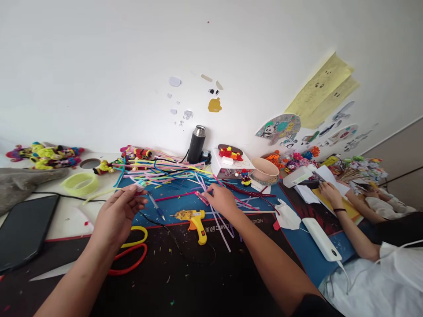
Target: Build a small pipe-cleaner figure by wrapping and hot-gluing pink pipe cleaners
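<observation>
My left hand [117, 209] is closed in a pinch on a small teal, white and pink craft piece [141, 185], partly covered by the fingers. To its right, my right hand [223, 200] has its fingers closed on a small pink-red object [201, 198] whose kind I cannot make out. Pale lilac pipe cleaners [224, 235] run beneath that hand. Between the hands lie a blue pen [156, 206] and a yellow glue gun [193, 222]. Scissors [130, 259] with yellow and red handles lie beside my left forearm, which covers part of them.
Many coloured pipe cleaners [165, 169] are heaped at the back, before a black thermos [196, 145]. A white box [231, 169] and a beige bowl [264, 169] stand right of it. A black tablet [28, 231] lies left. At right, a co-worker's hand [331, 195] rests over papers.
</observation>
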Demonstrator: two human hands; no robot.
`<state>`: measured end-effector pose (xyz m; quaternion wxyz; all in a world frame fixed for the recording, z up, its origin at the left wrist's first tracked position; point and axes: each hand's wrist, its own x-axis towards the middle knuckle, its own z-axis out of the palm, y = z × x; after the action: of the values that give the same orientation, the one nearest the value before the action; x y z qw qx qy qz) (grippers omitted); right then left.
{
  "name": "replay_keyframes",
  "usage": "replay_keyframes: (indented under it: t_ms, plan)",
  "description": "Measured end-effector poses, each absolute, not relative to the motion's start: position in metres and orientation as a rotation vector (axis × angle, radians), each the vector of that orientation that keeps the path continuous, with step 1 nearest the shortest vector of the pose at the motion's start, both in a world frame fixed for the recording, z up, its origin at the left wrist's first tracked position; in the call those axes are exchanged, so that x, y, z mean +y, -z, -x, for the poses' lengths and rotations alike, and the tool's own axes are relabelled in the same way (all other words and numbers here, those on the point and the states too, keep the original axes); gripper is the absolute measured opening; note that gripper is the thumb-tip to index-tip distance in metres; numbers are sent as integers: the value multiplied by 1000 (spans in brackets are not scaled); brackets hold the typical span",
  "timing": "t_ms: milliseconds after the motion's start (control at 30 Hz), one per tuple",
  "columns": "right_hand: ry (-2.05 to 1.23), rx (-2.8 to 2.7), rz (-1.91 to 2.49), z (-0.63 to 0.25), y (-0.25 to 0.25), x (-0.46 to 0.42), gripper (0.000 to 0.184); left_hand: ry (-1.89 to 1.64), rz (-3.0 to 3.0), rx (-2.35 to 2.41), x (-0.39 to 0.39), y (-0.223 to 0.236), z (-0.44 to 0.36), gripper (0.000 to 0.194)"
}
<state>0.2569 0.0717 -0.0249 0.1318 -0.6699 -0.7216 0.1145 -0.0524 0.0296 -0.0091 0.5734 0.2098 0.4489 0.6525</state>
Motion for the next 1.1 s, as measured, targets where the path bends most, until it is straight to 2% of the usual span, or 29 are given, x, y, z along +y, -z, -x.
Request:
replay_keyframes:
  t_ms: [167, 433, 867, 1000, 1100]
  plan:
    - [-311, -2137, 1978, -249, 21, 69, 12, -1491, -528, 1065, 27, 5, 50, 41]
    - [-373, -2071, 1886, -251, 6, 61, 11, -1467, -584, 1013, 23, 1, 44, 44]
    - [-609, -1919, 1588, -257, -13, 43, 19, -1245, -765, 1009, 21, 17, 38, 45]
    - [-648, -1744, 1373, -255, -33, 38, 24, -1258, -736, 1002, 22, 16, 38, 47]
    - [-825, -1568, 1279, -249, -54, 33, 29, -1270, -691, 980, 21, 14, 39, 48]
